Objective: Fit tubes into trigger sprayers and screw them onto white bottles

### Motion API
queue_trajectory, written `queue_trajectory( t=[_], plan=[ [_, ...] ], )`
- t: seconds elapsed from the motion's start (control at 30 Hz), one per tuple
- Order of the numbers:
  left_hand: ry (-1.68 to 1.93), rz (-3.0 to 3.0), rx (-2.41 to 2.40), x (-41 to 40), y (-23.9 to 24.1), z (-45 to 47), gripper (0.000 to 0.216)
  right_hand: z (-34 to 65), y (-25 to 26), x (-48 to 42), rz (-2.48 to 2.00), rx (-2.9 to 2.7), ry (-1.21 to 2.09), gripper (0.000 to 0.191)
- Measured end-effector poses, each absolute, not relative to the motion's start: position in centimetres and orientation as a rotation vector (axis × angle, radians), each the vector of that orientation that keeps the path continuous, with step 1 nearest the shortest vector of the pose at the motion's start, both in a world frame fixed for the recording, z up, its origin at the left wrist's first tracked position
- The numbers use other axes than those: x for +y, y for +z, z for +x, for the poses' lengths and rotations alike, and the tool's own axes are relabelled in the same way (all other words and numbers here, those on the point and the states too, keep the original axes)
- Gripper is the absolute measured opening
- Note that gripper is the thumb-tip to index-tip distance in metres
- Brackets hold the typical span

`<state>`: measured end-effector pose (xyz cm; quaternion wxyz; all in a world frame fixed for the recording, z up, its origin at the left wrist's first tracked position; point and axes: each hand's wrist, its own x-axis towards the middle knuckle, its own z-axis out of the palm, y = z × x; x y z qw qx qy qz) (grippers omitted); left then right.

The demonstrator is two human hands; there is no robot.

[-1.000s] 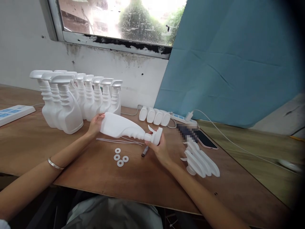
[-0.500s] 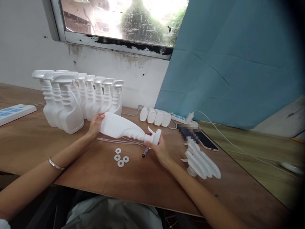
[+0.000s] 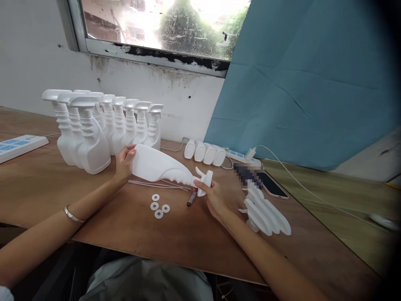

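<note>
One white plastic bottle (image 3: 156, 165) is being held sideways over the brown wooden table (image 3: 125, 221): my left hand (image 3: 124, 162) is gripping its base end, my right hand (image 3: 213, 196) is gripping the white plastic trigger head (image 3: 205, 180) at its neck. Four flat white ring washers (image 3: 156, 215) and some thin whitish tubes (image 3: 150, 184) are lying near it. White spray bottles (image 3: 94, 146) are standing in rows beyond my left hand; loose white trigger heads (image 3: 263, 213) are lying right of my right hand.

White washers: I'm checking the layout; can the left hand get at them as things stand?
Probably not at once: the left hand is holding the spray bottle by its base end. The washers themselves lie uncovered on the table.
</note>
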<state>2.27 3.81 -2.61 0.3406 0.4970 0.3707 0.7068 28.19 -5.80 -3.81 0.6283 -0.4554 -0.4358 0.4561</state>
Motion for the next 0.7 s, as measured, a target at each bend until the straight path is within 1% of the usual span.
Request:
queue_trajectory(
  t=[0.2, 0.3, 0.47, 0.7],
  plan=[
    [2.106, 1.557, 0.780, 2.2, -2.1, 2.1, 0.025, 28.1, -4.1, -6.1, -0.999, -0.961, 1.124, 0.028],
    [2.189, 1.636, 0.781, 2.3, -2.0, 1.9, 0.022, 28.1, -4.5, -5.8, -0.988, -0.951, 1.146, 0.029],
    [2.129, 1.703, 0.907, 2.6, -1.8, 1.4, 0.024, 28.1, -5.1, -5.3, -0.999, -0.962, 1.199, 0.032],
    [2.072, 1.767, 0.829, 3.0, -1.7, 1.2, 0.020, 28.1, -5.4, -5.1, -0.997, -0.994, 1.129, 0.034]
  ],
)
